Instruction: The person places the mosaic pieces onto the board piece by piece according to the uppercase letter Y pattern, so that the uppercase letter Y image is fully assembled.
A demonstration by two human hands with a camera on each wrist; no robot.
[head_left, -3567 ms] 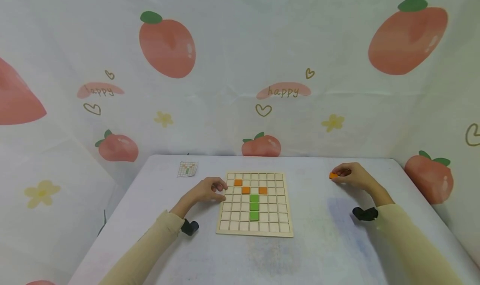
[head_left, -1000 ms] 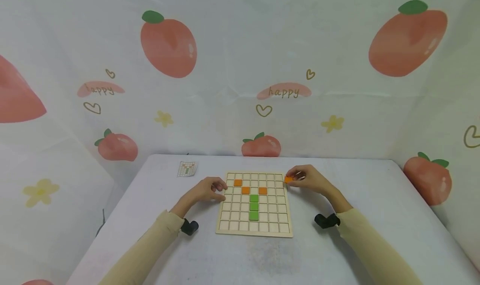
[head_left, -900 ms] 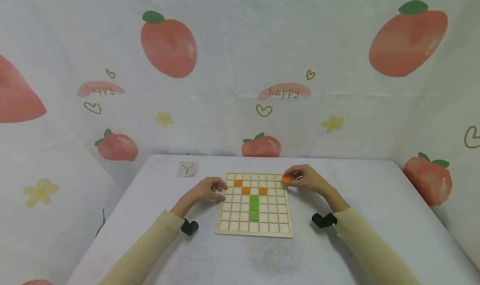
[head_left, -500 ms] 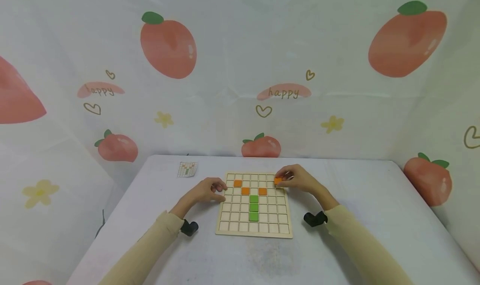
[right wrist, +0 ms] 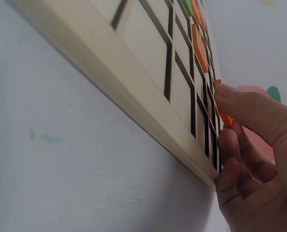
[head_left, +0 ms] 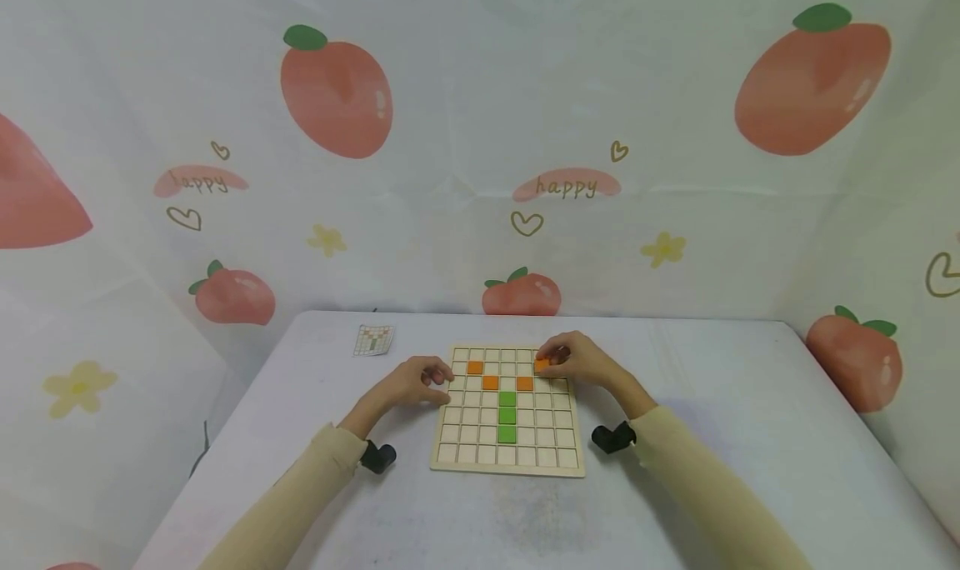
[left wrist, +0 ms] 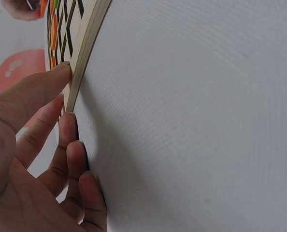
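My right hand [head_left: 579, 359] pinches an orange square tile [head_left: 542, 365] between thumb and fingers, over the upper right cells of the wooden grid board [head_left: 507, 471]. In the right wrist view the orange tile [right wrist: 226, 119] shows between thumb and fingers, close against the grid; whether it sits in a cell cannot be seen. My left hand [head_left: 412, 381] rests at the board's left edge, thumb and fingers spread apart. The left wrist view shows its thumb touching the rim and the other fingers beside it. Three green tiles [head_left: 507, 415] form a column, with three orange tiles [head_left: 491, 383] above.
A small pattern card [head_left: 373, 340] with a coloured grid lies at the table's back left. The white table [head_left: 675, 470] ends against a fruit-printed cloth [head_left: 450, 178]. A black wrist camera [head_left: 613, 437] is strapped to each arm.
My right hand has carried the orange tile leftward from the table's right side, across the board's right edge, onto the upper right cells. My left hand has stayed at the left edge.
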